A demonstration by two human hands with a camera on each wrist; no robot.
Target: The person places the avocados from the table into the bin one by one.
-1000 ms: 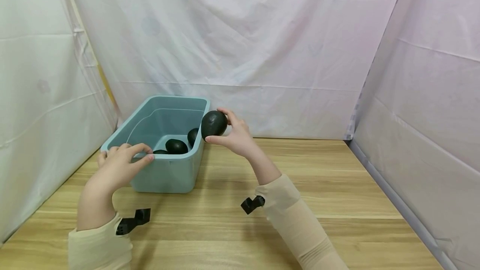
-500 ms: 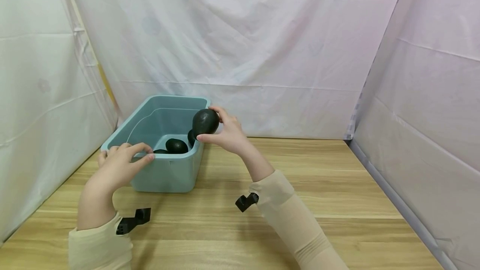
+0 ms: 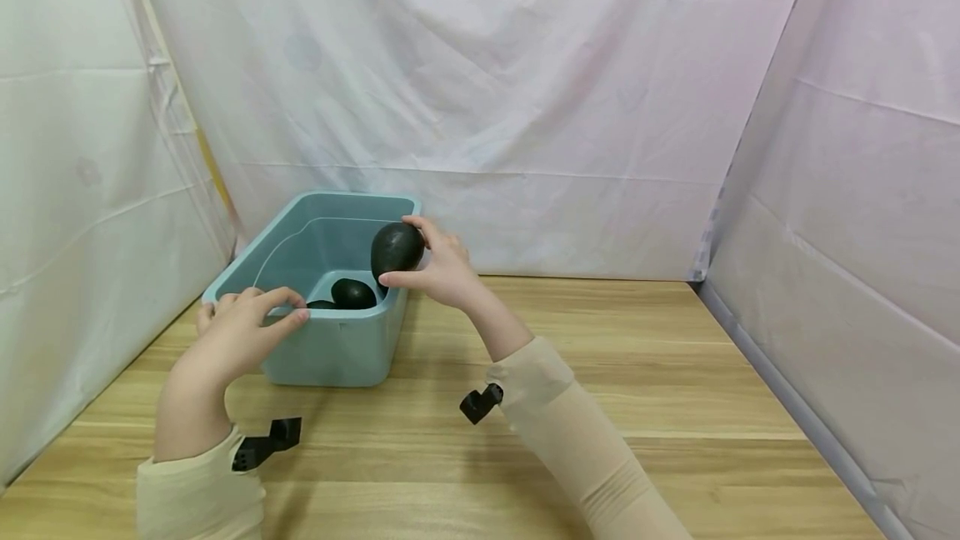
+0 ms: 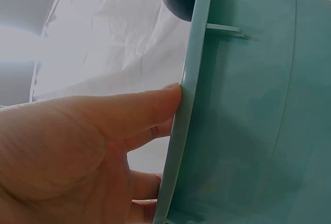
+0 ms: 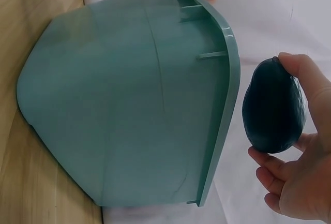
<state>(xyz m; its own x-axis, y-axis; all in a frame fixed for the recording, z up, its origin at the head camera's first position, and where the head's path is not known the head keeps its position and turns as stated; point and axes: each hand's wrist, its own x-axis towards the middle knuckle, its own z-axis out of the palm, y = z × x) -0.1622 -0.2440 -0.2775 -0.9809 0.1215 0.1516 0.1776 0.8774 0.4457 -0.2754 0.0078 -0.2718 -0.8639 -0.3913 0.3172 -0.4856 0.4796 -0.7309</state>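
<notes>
A dark green avocado (image 3: 397, 248) is pinched between the thumb and fingers of my right hand (image 3: 444, 275), over the right rim of a blue-green plastic bin (image 3: 326, 350). In the right wrist view the held avocado (image 5: 273, 106) appears just above the rim, apart from it. My left hand (image 3: 242, 328) grips the bin's near rim, its thumb (image 4: 150, 109) against the edge and its fingers over it. Inside the bin lies another avocado (image 3: 352, 293). Part of a further dark one (image 3: 321, 304) shows beside it, mostly hidden by the near rim.
The bin stands on a wood-grain table (image 3: 600, 407), left of its middle. White cloth (image 3: 525, 90) hangs behind and at both sides. A black wrist mount (image 3: 268, 443) sits on the left sleeve and another mount (image 3: 480, 403) on the right.
My right hand has moved left with the avocado, from beside the bin to over its right rim, covering most of the avocado at the right inner wall. The left hand has stayed put.
</notes>
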